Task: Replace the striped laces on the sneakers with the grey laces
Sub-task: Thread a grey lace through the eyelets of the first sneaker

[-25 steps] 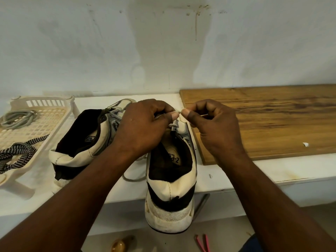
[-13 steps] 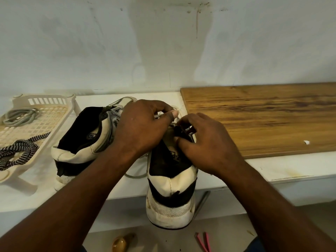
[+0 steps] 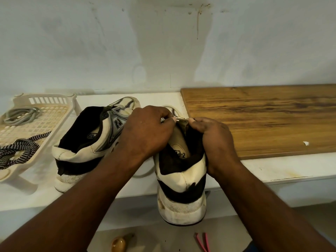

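Now, left hand (image 3: pixel 147 130) pinches grey lace (image 3: pixel 143 174) tip just left of sneaker (image 3: pixel 181 180) tongue, clasped in grip of right hand (image 3: pixel 214 137).

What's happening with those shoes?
A person is lacing a sneaker whose heel hangs over the edge of the shelf. The right hand grips its collar, while the left hand pinches a grey lace tip. The second sneaker waits beside it. A striped lace lies in the basket.
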`<state>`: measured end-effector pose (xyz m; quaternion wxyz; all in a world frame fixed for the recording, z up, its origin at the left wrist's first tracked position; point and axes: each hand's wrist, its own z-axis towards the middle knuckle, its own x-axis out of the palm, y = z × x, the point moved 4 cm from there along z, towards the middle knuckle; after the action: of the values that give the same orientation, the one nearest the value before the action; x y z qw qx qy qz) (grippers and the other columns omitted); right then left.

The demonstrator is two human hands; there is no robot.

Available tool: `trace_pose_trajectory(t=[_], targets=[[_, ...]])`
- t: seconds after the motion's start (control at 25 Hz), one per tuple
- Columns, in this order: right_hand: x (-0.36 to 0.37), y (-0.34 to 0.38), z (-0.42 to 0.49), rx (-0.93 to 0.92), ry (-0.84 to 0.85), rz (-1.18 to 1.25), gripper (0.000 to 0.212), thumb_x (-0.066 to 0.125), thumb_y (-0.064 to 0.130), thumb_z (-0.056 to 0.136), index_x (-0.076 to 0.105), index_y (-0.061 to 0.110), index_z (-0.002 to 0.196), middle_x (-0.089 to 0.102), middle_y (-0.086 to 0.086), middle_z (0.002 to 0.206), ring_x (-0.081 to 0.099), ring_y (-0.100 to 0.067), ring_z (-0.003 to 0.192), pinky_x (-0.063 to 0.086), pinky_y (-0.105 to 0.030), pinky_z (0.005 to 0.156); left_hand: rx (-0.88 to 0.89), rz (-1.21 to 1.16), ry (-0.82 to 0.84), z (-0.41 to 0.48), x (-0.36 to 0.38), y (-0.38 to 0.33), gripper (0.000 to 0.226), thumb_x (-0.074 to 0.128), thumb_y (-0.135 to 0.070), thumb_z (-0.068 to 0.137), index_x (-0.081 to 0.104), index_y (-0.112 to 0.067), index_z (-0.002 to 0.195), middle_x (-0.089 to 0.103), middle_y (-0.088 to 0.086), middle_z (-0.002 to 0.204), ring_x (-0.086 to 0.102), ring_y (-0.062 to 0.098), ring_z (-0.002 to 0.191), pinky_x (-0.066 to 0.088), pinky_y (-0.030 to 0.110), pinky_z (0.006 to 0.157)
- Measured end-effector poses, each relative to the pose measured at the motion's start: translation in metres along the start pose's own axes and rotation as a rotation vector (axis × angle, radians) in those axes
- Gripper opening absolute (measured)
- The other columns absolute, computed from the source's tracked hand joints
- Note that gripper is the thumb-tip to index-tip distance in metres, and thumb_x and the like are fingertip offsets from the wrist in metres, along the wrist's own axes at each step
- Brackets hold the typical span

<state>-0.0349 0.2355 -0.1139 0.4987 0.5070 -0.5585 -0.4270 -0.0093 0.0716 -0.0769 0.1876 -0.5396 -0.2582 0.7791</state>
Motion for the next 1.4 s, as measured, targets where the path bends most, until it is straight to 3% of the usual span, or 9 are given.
trace_pose_trajectory(t=[0.2, 0.4, 0.56, 0.76, 0.84, 0.92, 1.08, 1.28, 1.4], targets=[[0.001, -0.015, 0.0, 0.175, -0.04, 0.222, 0.018, 0.069, 0.008, 0.093, 0.078, 0.006, 0.108, 0.079, -0.01, 0.107, 0.075, -0.03, 0.104, 0.059, -0.051, 0.098, -0.085, -0.012, 0.051, 0.003, 0.007, 0.002, 0.019, 0.061, -0.035, 0.095, 0.079, -0.029, 0.096, 0.074, -0.008, 0.09, 0.065, 0.009, 0.078, 0.051, 0.025, 0.066], [0.001, -0.015, -0.004, 0.178, -0.051, 0.247, 0.012, 0.068, 0.006, 0.094, 0.079, 0.011, 0.095, 0.081, -0.006, 0.09, 0.076, -0.027, 0.095, 0.061, -0.044, 0.09, -0.084, 0.041, 0.052, 0.0, 0.013, -0.003, 0.021, 0.059, -0.034, 0.096, 0.079, -0.028, 0.097, 0.075, -0.005, 0.092, 0.067, 0.014, 0.083, 0.057, 0.033, 0.075], [0.002, -0.017, -0.004, 0.147, -0.057, 0.259, 0.015, 0.069, 0.006, 0.093, 0.078, 0.007, 0.105, 0.081, -0.008, 0.095, 0.077, -0.027, 0.097, 0.06, -0.046, 0.094, -0.07, 0.039, 0.054, -0.002, 0.015, -0.005, 0.023, 0.057, -0.034, 0.096, 0.079, -0.028, 0.097, 0.075, -0.004, 0.088, 0.067, 0.015, 0.079, 0.06, 0.039, 0.074], [0.006, -0.018, -0.015, 0.021, -0.086, 0.144, 0.015, 0.067, 0.005, 0.093, 0.08, 0.012, 0.094, 0.08, -0.006, 0.092, 0.077, -0.025, 0.095, 0.06, -0.036, 0.079, -0.054, 0.082, 0.11, 0.0, 0.017, -0.002, 0.025, 0.056, -0.038, 0.099, 0.078, -0.029, 0.101, 0.075, -0.004, 0.096, 0.067, 0.016, 0.086, 0.059, 0.039, 0.079], [0.007, -0.018, -0.018, -0.03, -0.072, 0.113, 0.014, 0.067, 0.012, 0.096, 0.079, 0.017, 0.093, 0.079, -0.003, 0.094, 0.075, -0.021, 0.095, 0.057, -0.032, 0.076, -0.027, 0.095, 0.17, 0.003, 0.014, 0.001, 0.024, 0.056, -0.041, 0.1, 0.077, -0.03, 0.101, 0.075, -0.005, 0.097, 0.066, 0.015, 0.087, 0.056, 0.036, 0.081], [0.005, -0.014, -0.016, -0.039, -0.025, 0.056, 0.018, 0.061, 0.025, 0.102, 0.078, 0.019, 0.1, 0.078, -0.002, 0.095, 0.075, -0.018, 0.089, 0.057, -0.028, 0.068, -0.014, 0.069, 0.232, 0.004, 0.01, 0.003, 0.025, 0.055, -0.042, 0.102, 0.077, -0.03, 0.099, 0.074, -0.006, 0.093, 0.065, 0.012, 0.085, 0.055, 0.035, 0.079], [-0.001, -0.008, -0.003, -0.077, 0.071, -0.205, 0.018, 0.064, 0.013, 0.1, 0.079, 0.023, 0.099, 0.078, 0.0, 0.091, 0.072, -0.012, 0.076, 0.052, -0.019, 0.055, 0.005, 0.083, 0.314, 0.003, 0.008, 0.002, 0.031, 0.054, -0.044, 0.102, 0.069, -0.03, 0.081, 0.067, -0.005, 0.074, 0.062, 0.014, 0.071, 0.052, 0.038, 0.071], [0.006, -0.011, 0.005, -0.266, -0.005, -0.446, 0.009, 0.068, 0.02, 0.098, 0.074, 0.025, 0.095, 0.072, 0.01, 0.092, 0.067, -0.008, 0.086, 0.056, -0.032, 0.074, 0.036, 0.131, 0.309, 0.001, 0.009, 0.001, 0.032, 0.048, -0.041, 0.105, 0.067, -0.027, 0.084, 0.065, -0.004, 0.076, 0.062, 0.018, 0.075, 0.051, 0.039, 0.07], [0.01, -0.01, 0.007, -0.314, -0.016, -0.525, 0.013, 0.06, 0.015, 0.103, 0.069, 0.021, 0.097, 0.069, 0.006, 0.098, 0.064, -0.01, 0.091, 0.055, -0.033, 0.079, 0.138, 0.186, 0.259, -0.002, 0.008, 0.0, 0.024, 0.046, -0.041, 0.103, 0.067, -0.032, 0.096, 0.06, -0.004, 0.095, 0.058, 0.019, 0.092, 0.05, 0.04, 0.081]])
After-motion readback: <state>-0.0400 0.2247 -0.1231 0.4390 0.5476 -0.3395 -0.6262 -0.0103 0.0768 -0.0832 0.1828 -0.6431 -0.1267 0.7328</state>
